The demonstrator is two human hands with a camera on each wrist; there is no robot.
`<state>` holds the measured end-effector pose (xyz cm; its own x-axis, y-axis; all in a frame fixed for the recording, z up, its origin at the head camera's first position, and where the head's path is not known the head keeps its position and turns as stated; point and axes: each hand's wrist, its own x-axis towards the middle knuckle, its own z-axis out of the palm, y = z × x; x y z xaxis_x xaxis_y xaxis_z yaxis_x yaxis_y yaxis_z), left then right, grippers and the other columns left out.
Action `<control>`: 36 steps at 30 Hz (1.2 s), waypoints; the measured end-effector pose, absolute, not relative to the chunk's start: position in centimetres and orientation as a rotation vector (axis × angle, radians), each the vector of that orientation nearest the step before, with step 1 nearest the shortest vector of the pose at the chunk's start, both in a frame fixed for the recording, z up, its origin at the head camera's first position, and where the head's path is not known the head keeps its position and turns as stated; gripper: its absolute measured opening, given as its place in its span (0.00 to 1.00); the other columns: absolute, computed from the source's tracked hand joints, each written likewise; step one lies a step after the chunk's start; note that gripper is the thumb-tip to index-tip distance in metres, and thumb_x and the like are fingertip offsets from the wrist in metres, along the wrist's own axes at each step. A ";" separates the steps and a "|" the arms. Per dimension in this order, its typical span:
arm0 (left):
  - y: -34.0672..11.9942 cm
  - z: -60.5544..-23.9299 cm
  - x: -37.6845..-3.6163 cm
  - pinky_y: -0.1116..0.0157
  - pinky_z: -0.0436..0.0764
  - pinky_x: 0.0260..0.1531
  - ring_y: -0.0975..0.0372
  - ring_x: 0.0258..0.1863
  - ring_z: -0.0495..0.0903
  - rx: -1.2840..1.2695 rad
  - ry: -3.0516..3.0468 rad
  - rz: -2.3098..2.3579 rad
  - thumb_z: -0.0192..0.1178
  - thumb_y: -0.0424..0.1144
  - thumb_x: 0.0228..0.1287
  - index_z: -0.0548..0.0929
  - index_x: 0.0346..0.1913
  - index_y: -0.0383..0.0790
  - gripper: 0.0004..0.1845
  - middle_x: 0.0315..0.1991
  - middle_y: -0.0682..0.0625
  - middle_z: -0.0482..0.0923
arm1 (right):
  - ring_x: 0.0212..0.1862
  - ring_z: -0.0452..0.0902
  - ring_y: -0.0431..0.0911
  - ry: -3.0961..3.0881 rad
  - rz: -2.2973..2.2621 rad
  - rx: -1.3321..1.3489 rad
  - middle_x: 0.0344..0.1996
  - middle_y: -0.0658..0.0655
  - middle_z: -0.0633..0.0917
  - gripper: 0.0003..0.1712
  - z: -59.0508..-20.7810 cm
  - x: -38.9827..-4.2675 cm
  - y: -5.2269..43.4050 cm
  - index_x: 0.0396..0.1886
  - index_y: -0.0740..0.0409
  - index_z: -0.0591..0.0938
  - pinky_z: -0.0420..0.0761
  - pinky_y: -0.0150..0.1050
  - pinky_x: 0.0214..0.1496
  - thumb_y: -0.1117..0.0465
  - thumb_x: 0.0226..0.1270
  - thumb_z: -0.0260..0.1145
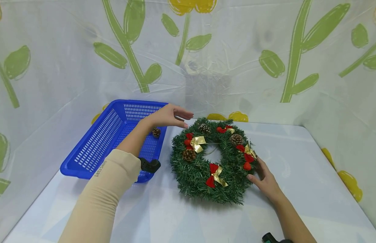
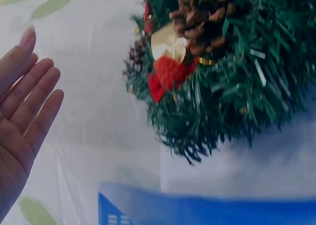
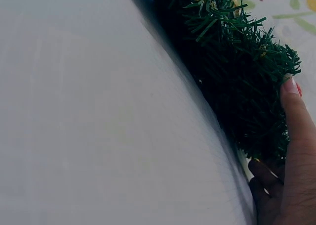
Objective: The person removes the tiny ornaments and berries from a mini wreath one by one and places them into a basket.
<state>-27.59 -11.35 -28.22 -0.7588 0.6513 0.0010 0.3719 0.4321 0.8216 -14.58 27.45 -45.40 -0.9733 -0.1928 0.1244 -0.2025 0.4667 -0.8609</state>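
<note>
A green wreath (image 1: pixel 213 160) with pine cones, red bows and gold ribbons lies flat on the white table (image 1: pixel 297 202). My left hand (image 1: pixel 171 116) hovers with straight fingers over the gap between the blue basket (image 1: pixel 93 145) and the wreath's far left edge, holding nothing. In the left wrist view the left hand (image 2: pixel 22 111) shows its flat palm beside the wreath (image 2: pixel 222 76). My right hand (image 1: pixel 264 180) rests against the wreath's right rim, thumb and fingers touching the needles. In the right wrist view the right hand (image 3: pixel 291 160) lies along the wreath (image 3: pixel 237 81).
A loose pine cone (image 1: pixel 156 132) lies inside the blue basket at the table's left. Plastic sheeting (image 1: pixel 236 60) printed with green stems and yellow flowers walls in the back and both sides. Bare table surface lies in front of and right of the wreath.
</note>
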 end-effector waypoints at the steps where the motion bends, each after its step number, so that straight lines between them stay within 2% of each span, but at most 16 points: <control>1: -11.1 -28.2 -27.5 0.62 0.78 0.53 0.55 0.58 0.76 0.888 2.368 1.238 0.67 0.38 0.57 0.75 0.62 0.38 0.28 0.58 0.43 0.77 | 0.67 0.51 0.74 -2.682 1.573 0.362 0.67 0.79 0.55 0.47 -45.4 -14.6 27.4 0.74 0.67 0.43 0.53 0.09 0.53 0.64 0.66 0.61; 7: -9.5 -28.1 -27.0 0.64 0.77 0.53 0.51 0.59 0.74 0.950 2.295 1.255 0.67 0.36 0.57 0.76 0.61 0.38 0.27 0.59 0.42 0.76 | 0.67 0.51 0.74 -2.670 1.564 0.375 0.67 0.80 0.55 0.47 -45.3 -14.7 27.4 0.73 0.70 0.43 0.53 0.09 0.53 0.66 0.65 0.61; 12: -8.4 -28.1 -26.7 0.64 0.79 0.51 0.49 0.59 0.74 0.977 2.268 1.277 0.67 0.36 0.57 0.76 0.61 0.38 0.27 0.59 0.42 0.76 | 0.67 0.51 0.73 -2.664 1.573 0.381 0.67 0.79 0.55 0.47 -45.1 -14.7 27.3 0.74 0.68 0.43 0.54 0.09 0.53 0.66 0.65 0.62; 21: -6.2 -28.2 -25.8 0.66 0.80 0.48 0.55 0.55 0.78 0.952 2.306 1.283 0.69 0.39 0.56 0.79 0.58 0.41 0.25 0.55 0.47 0.80 | 0.67 0.51 0.73 -2.665 1.591 0.371 0.67 0.79 0.56 0.47 -45.3 -14.5 27.4 0.74 0.66 0.43 0.54 0.09 0.54 0.65 0.66 0.61; 31: -4.1 -28.9 -25.0 0.70 0.78 0.49 0.61 0.54 0.79 1.037 2.295 1.293 0.69 0.38 0.55 0.79 0.58 0.39 0.25 0.55 0.47 0.80 | 0.68 0.50 0.73 -2.694 1.593 0.350 0.68 0.79 0.54 0.47 -45.4 -14.6 27.6 0.74 0.66 0.42 0.53 0.09 0.53 0.64 0.67 0.61; 36: -3.4 -29.2 -24.5 0.71 0.78 0.49 0.61 0.53 0.79 1.060 2.302 1.298 0.69 0.39 0.56 0.80 0.57 0.41 0.24 0.54 0.48 0.80 | 0.68 0.49 0.73 -2.705 1.591 0.341 0.68 0.79 0.54 0.47 -45.2 -14.6 27.5 0.74 0.66 0.41 0.53 0.08 0.52 0.63 0.67 0.61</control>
<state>-24.52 -3.35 -29.19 -0.6858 0.7213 0.0971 0.4565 0.3223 0.8293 -14.61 27.50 -45.18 -0.9765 -0.1931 0.0957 -0.1775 0.4688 -0.8653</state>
